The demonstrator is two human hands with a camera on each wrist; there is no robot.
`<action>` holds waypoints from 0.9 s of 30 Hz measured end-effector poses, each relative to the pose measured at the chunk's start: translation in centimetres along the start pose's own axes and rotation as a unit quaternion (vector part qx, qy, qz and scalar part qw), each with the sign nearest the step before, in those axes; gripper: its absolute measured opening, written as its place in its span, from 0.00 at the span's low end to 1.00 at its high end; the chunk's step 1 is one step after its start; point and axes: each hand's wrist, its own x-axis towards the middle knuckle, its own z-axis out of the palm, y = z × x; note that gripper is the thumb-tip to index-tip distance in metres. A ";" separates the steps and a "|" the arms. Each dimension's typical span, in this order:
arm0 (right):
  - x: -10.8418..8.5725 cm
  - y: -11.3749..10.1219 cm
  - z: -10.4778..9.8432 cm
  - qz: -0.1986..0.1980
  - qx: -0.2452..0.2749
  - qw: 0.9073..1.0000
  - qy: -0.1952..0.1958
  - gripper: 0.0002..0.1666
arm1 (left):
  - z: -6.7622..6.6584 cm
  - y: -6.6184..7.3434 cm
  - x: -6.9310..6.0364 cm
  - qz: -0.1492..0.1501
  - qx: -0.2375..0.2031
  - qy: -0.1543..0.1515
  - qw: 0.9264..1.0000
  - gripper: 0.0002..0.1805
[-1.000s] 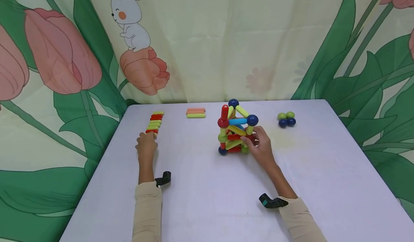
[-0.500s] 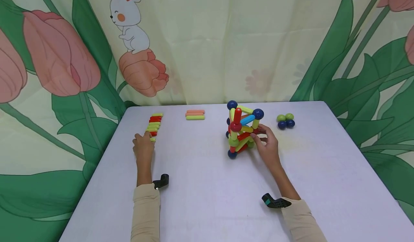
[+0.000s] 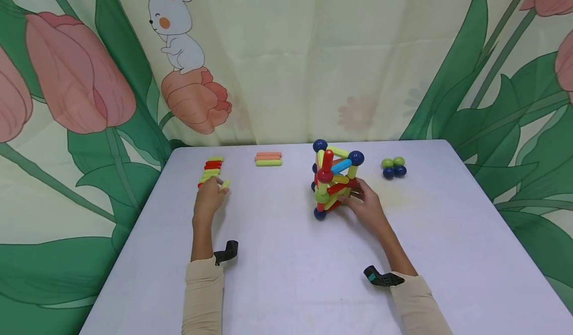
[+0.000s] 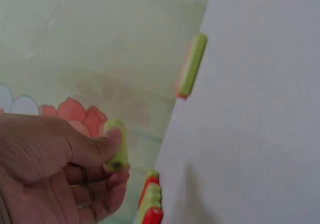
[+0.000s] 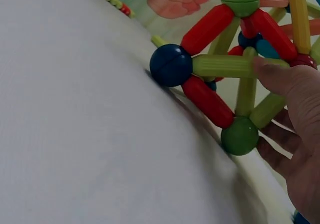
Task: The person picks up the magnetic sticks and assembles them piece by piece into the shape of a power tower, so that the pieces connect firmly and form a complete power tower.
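A person's left hand [image 3: 209,197] pinches a short yellow-green plastic rod [image 3: 226,183] between thumb and fingers near the left edge of the white surface [image 3: 286,270], its long axis tipped toward the far edge. Well to the rod's right, the right hand [image 3: 367,207], thumb and fingers curled, grips an upright multicoloured lattice of plastic rods and balls [image 3: 335,189]. The left wrist view alone shows the rod's dark end [image 4: 116,165]; the right wrist's clearly shows the thumb against a yellow-green bar [image 5: 222,66].

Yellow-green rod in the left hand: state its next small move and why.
Probably carry the yellow-green rod toward the ball-and-rod structure: the left hand pinches it, apart from the structure, which the right hand holds.
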 end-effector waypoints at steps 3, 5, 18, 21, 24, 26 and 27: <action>-0.2 -0.4 0.6 0.000 -0.004 1.000 0.003 0.44 | 0.3 3.0 0.1 0.084 -0.117 0.017 0.989 0.21; -0.3 -0.7 1.0 0.001 -0.003 1.000 0.011 0.46 | 0.7 5.5 0.1 0.135 -0.191 0.011 0.972 0.20; -0.6 -1.3 2.4 0.014 0.008 0.999 0.038 0.46 | 4.0 20.0 0.2 0.264 -0.371 -0.016 0.890 0.19; -0.6 -1.4 2.4 0.012 0.006 0.999 0.037 0.45 | 4.4 21.0 0.5 0.277 -0.353 -0.015 0.894 0.19; -0.7 -1.4 2.3 0.009 0.006 0.999 0.039 0.45 | 4.7 21.5 0.7 0.284 -0.333 -0.019 0.899 0.19; -0.7 -1.4 2.2 0.009 0.004 0.999 0.040 0.45 | 4.8 21.7 0.7 0.290 -0.316 -0.022 0.903 0.19; -0.7 -1.4 2.1 0.011 0.002 0.999 0.041 0.45 | 4.8 21.7 0.8 0.292 -0.309 -0.024 0.905 0.19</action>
